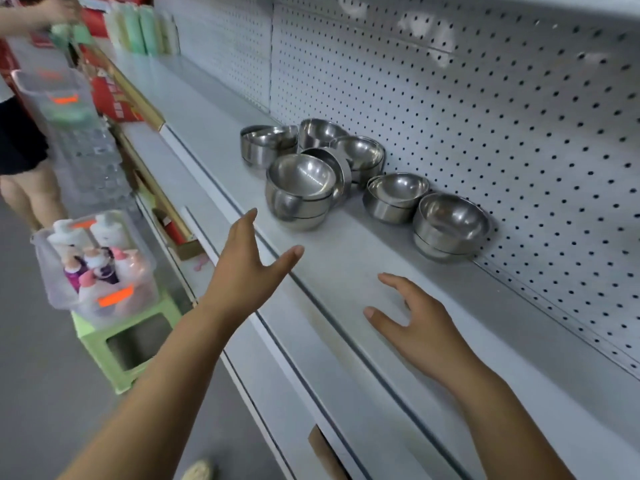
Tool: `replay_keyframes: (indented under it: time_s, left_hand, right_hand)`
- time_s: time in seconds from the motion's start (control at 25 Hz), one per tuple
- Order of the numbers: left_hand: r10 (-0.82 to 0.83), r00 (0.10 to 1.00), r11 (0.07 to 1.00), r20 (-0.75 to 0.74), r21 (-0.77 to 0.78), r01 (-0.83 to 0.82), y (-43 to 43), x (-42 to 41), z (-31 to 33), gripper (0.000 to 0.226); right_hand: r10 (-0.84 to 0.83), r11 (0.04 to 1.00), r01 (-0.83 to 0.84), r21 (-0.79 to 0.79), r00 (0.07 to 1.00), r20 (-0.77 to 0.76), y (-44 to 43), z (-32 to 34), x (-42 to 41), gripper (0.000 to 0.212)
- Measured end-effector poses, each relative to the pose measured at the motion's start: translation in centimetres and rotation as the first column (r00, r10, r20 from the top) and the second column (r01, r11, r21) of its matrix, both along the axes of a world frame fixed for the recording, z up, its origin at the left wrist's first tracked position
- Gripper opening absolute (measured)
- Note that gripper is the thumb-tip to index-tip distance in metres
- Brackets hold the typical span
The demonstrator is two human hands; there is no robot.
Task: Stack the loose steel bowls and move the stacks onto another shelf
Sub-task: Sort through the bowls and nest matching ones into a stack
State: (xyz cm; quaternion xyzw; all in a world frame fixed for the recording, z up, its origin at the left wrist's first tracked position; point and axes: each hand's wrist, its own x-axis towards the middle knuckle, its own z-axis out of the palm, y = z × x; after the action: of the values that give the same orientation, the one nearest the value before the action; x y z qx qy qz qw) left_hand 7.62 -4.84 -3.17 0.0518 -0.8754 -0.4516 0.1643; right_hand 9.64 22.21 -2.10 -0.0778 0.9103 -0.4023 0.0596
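Several steel bowls sit in small stacks on the grey shelf (346,258) against the pegboard back. The nearest stack (299,190) leans at the front; another stack (450,225) stands at the right, one more (394,197) beside it, and others (268,143) lie further back. My left hand (247,268) is held out above the shelf's front edge, fingers straight, just short of the nearest stack, holding nothing. My right hand (412,322) hovers over the bare shelf with fingers spread and loosely bent, holding nothing.
Another person (20,140) stands at the far left by a stack of clear bins. A clear bin of bottles (97,265) rests on a green stool (128,344) in the aisle. Lower shelves run below the bowl shelf. Green bottles (142,29) stand at the shelf's far end.
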Motion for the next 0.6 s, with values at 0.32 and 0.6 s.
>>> replay_keyframes:
  time_s: [0.32,0.6]
  left_hand:
    - [-0.226,0.973,0.948,-0.049,0.219,0.232,-4.9,-11.2,-0.8,0.109]
    - [-0.492,0.854,0.792,-0.17,0.32,0.52,-7.8,-17.1,-2.4,0.097]
  right_hand:
    - [-0.234,0.962,0.226,-0.152,0.972,-0.034,-5.4,-0.1,-6.2,0.043]
    - [-0.391,0.895,0.362,-0.259,0.918,-0.068,-11.2,1.7,-12.8,0.029]
